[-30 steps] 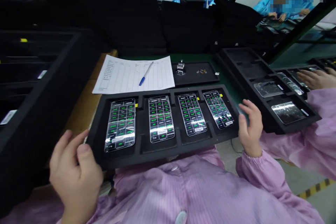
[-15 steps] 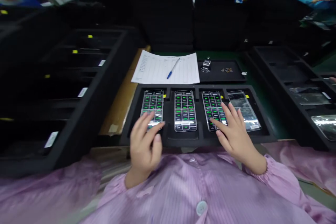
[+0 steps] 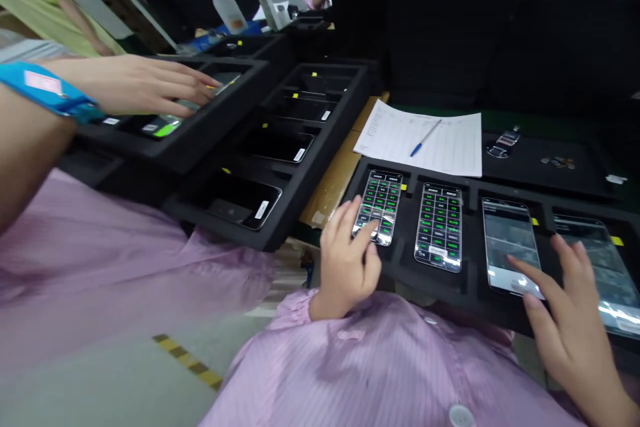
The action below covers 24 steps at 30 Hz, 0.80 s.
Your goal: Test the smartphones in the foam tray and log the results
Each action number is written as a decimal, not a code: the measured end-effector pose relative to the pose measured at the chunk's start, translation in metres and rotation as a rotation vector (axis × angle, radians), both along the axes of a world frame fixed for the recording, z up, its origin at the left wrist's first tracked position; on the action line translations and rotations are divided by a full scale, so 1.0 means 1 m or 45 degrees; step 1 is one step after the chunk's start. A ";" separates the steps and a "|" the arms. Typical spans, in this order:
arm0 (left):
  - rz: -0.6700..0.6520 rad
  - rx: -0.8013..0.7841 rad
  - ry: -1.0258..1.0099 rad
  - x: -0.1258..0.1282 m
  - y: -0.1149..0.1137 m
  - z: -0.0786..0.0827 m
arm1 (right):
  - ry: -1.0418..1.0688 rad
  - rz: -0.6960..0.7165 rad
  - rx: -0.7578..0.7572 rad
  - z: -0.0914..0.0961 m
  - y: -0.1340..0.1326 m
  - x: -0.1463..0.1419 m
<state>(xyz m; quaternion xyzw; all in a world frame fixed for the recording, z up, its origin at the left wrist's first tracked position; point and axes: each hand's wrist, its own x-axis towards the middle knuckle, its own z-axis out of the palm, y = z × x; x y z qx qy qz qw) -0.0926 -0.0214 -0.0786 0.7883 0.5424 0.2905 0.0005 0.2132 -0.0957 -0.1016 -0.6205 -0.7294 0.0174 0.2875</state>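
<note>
A black foam tray (image 3: 473, 240) in front of me holds several smartphones in separate slots. My left hand (image 3: 349, 260) rests over the lower part of the leftmost smartphone (image 3: 384, 197), fingers spread, a fingertip at its screen. That screen and the one on the second smartphone (image 3: 439, 220) show a dark grid with green labels. Over the third smartphone (image 3: 507, 233), with its greyish screen, my right hand (image 3: 567, 307) is spread, index finger at the lower screen. A fourth smartphone (image 3: 595, 247) lies partly behind that hand. Neither hand grips anything.
Behind the tray lie a printed sheet (image 3: 395, 130) with a blue pen (image 3: 426, 138) and a dark tray with a metal tally counter (image 3: 505, 142) and small pieces. On the left, another person's hand (image 3: 150, 87) reaches over a phone tray (image 3: 215, 133); another phone tray (image 3: 285, 193) stands nearer.
The view has swung left, bringing a co-worker's hand with a blue wristband into sight. The third phone's screen went from the green-labelled grid to a greyish picture. Both hands stay over the same phones.
</note>
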 end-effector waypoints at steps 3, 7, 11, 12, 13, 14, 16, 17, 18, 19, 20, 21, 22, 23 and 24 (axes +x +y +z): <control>0.152 -0.058 0.065 -0.019 0.002 -0.005 | 0.011 0.016 0.002 -0.003 0.001 0.002; 0.075 -0.206 0.184 -0.021 0.008 -0.008 | 0.010 0.025 -0.027 -0.006 -0.001 0.000; 0.070 -0.186 0.171 -0.018 0.016 -0.001 | 0.037 -0.019 -0.047 0.009 -0.002 0.007; 0.077 -0.184 0.153 -0.018 0.019 0.001 | 0.034 -0.030 -0.051 0.017 0.003 0.013; 0.089 -0.194 0.144 -0.017 0.023 0.002 | 0.020 -0.040 -0.054 0.026 0.012 0.021; 0.105 -0.215 0.152 -0.015 0.029 0.003 | -0.005 -0.049 -0.057 0.036 0.025 0.032; 0.160 -0.263 0.217 -0.007 0.039 0.004 | -0.063 -0.085 -0.106 0.056 0.063 0.058; 0.198 -0.279 0.264 -0.002 0.044 0.004 | -0.080 -0.126 -0.165 0.065 0.087 0.073; 0.235 -0.293 0.305 0.003 0.047 0.005 | -0.096 -0.202 -0.272 0.071 0.112 0.088; 0.268 -0.305 0.324 0.008 0.050 0.006 | -0.102 -0.301 -0.401 0.074 0.137 0.103; 0.290 -0.325 0.311 0.012 0.051 0.008 | -0.106 -0.367 -0.448 0.074 0.162 0.116; 0.300 -0.357 0.265 0.014 0.052 0.009 | -0.109 -0.426 -0.470 0.072 0.184 0.128; 0.299 -0.400 0.188 0.014 0.051 0.011 | -0.104 -0.481 -0.506 0.068 0.203 0.137; 0.291 -0.447 0.086 0.013 0.051 0.012 | -0.094 -0.523 -0.542 0.063 0.219 0.145; 0.280 -0.492 -0.029 0.011 0.051 0.013 | -0.084 -0.563 -0.575 0.057 0.231 0.151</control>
